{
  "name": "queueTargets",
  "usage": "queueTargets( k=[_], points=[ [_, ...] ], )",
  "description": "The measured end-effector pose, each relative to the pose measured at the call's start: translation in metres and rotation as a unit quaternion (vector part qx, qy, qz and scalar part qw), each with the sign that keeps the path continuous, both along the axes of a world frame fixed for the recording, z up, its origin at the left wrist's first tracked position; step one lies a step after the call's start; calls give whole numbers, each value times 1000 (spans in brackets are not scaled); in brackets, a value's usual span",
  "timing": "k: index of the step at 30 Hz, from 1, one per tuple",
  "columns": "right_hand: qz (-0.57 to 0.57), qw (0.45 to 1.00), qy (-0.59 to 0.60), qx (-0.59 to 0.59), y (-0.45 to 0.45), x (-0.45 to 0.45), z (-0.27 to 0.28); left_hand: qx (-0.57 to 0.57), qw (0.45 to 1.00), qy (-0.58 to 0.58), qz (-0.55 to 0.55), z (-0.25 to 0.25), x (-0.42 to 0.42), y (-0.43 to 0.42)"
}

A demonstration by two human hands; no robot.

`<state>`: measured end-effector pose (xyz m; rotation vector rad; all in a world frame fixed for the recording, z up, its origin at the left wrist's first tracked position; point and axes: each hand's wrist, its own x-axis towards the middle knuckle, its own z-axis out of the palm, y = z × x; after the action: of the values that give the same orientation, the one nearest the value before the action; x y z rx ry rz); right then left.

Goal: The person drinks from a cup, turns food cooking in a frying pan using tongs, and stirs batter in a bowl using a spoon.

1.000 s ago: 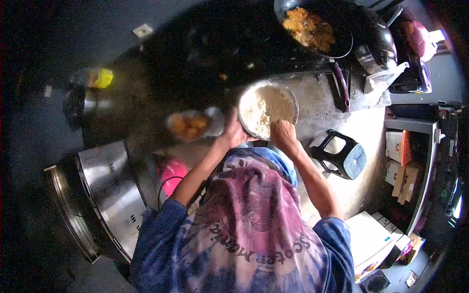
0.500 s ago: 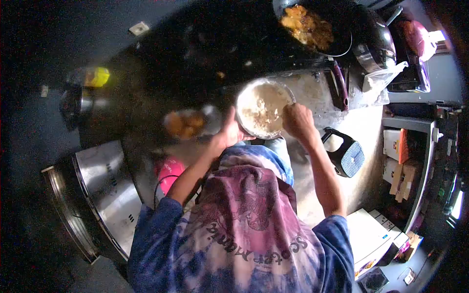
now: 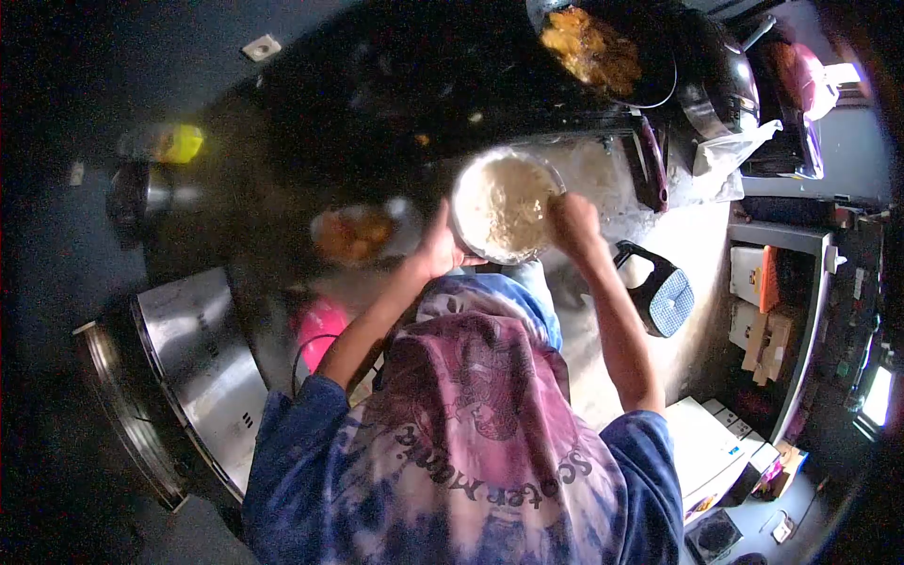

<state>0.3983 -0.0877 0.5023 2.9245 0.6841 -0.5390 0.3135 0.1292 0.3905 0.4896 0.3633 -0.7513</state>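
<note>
A round metal bowl (image 3: 459, 188) of pale, lumpy batter (image 3: 504, 202) is held in front of my body. My left hand (image 3: 440, 247) grips its lower left side, thumb along the wall and fingers underneath. At the right rim, my right hand (image 3: 573, 224) is closed in a fist, slightly blurred. Whatever it grips is hidden by the fist and the batter. Left of the bowl, a clear bag or container of orange-brown pieces (image 3: 353, 234) is blurred.
A pan of browned food (image 3: 593, 56) stands at the back right, near a purple handle (image 3: 653, 165) and a plastic bag (image 3: 720, 155). A black stool with a patterned seat (image 3: 671, 303) is on the right. A pink object (image 3: 320, 325) lies at lower left.
My right hand has shifted slightly at the bowl's rim, and the batter's surface has a different shape. The bowl stays in my left hand. The whole view has moved a little.
</note>
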Motion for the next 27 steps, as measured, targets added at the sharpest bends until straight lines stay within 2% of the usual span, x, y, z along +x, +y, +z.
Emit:
queueTargets(
  k=[1, 2, 4, 6, 8, 10, 11, 12, 14, 15, 16, 18, 19, 21, 24, 25, 26, 27],
  points=[
    [-21, 999, -9, 22, -20, -5, -83, -1, 1000, 1, 1, -1, -1, 0],
    [6, 994, -7, 112, -6, -14, -58, -12, 1000, 0, -1, -2, -1, 0],
    [1, 989, 29, 146, -2, -17, -46, -23, 1000, -5, 4, -2, 4, 1],
    [-31, 985, 110, 128, -7, -9, -31, -39, 999, 7, 6, -1, 3, 1],
    [-100, 973, 96, 186, -18, -1, -21, -21, 1000, -1, 5, 7, 5, 1],
    [-91, 971, 28, 218, -15, 5, 12, -34, 999, 17, -1, 6, 5, 0],
    [-81, 975, -30, 204, -15, 4, 10, -34, 999, 17, -2, 7, 4, -1],
    [-82, 975, -31, 205, -15, 3, -1, -28, 1000, 7, 5, 10, 5, -1],
    [-41, 998, -6, 44, -18, -4, -42, -22, 1000, -3, 9, 11, 5, 0],
    [-46, 987, -62, 139, -23, -22, -64, -22, 1000, 9, 4, 10, 5, 0],
    [-12, 994, -39, 106, -16, -27, -65, -21, 1000, 20, 1, 10, 8, 0],
    [-41, 984, 54, 164, -11, -37, -52, -27, 999, 17, -2, 8, 9, 0],
    [-42, 984, 54, 164, -12, -40, -49, -32, 999, 12, -9, 8, 11, 0],
    [-96, 934, 147, 312, -11, -39, -43, -35, 999, 7, -9, 11, 13, -1],
    [-132, 917, 141, 350, -17, -22, -21, -24, 1000, 19, -7, 14, 12, -1],
    [-83, 919, 90, 375, -18, -18, -8, -10, 999, 30, -6, 14, 12, 0],
    [-120, 929, 71, 342, -17, -12, 6, -9, 999, 30, -7, 13, 12, 0],
    [-146, 963, 24, 225, -9, -12, 12, -15, 999, 30, -4, 9, 11, 0]
  ],
)
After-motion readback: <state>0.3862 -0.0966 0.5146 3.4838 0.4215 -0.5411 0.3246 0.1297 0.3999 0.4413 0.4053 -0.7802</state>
